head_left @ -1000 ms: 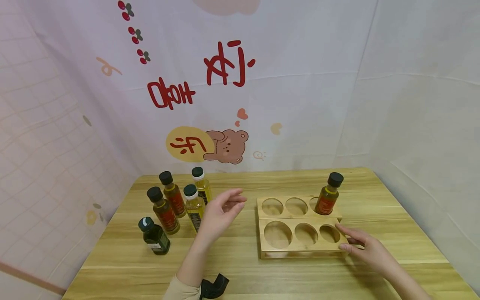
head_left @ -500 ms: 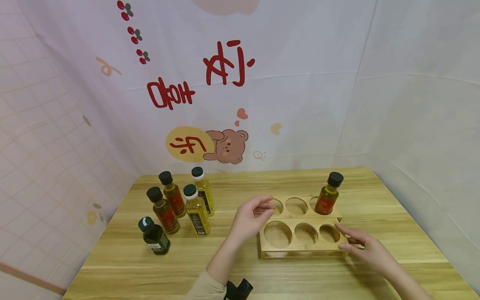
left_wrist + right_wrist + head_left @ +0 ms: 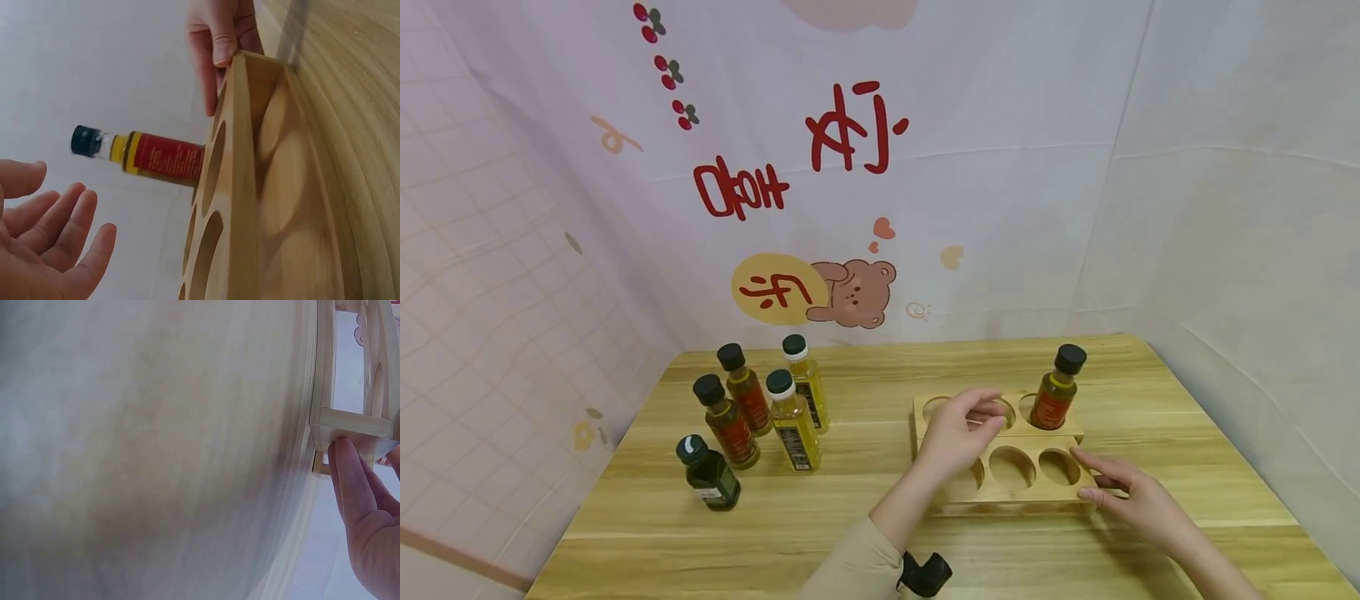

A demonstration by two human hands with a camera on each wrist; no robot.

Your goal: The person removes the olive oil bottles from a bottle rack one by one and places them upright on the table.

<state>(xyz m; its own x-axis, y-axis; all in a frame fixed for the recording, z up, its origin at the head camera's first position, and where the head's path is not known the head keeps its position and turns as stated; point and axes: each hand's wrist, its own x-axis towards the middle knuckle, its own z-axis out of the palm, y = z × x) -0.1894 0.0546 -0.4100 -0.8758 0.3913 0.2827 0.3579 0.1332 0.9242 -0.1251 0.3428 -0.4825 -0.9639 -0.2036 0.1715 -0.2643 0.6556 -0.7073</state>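
A two-tier wooden bottle rack (image 3: 1028, 497) with round holes stands on the table. One small oil bottle (image 3: 1052, 405) with a black cap and red label sits upright in its rear right hole. Over the rack's left and middle holes hovers my left hand (image 3: 957, 432), fingers loosely bent and holding nothing. The left wrist view shows that hand (image 3: 53, 247) apart from the bottle (image 3: 164, 157). My right hand (image 3: 1138, 502) grips the rack's right end, thumb at the front corner. In the right wrist view its fingers (image 3: 354, 478) press the end panel.
At the table's left stand two red-labelled oil bottles (image 3: 732, 429), two clear bottles of yellow oil (image 3: 796, 432) with dark green caps, and a short dark green bottle (image 3: 711, 479). A printed cloth (image 3: 1000, 208) hangs behind the table (image 3: 865, 550).
My left hand has moved right, from beside the yellow oil bottles to above the rack, with nothing in it. The right hand stays on the rack's end; bottles and rack have not moved.
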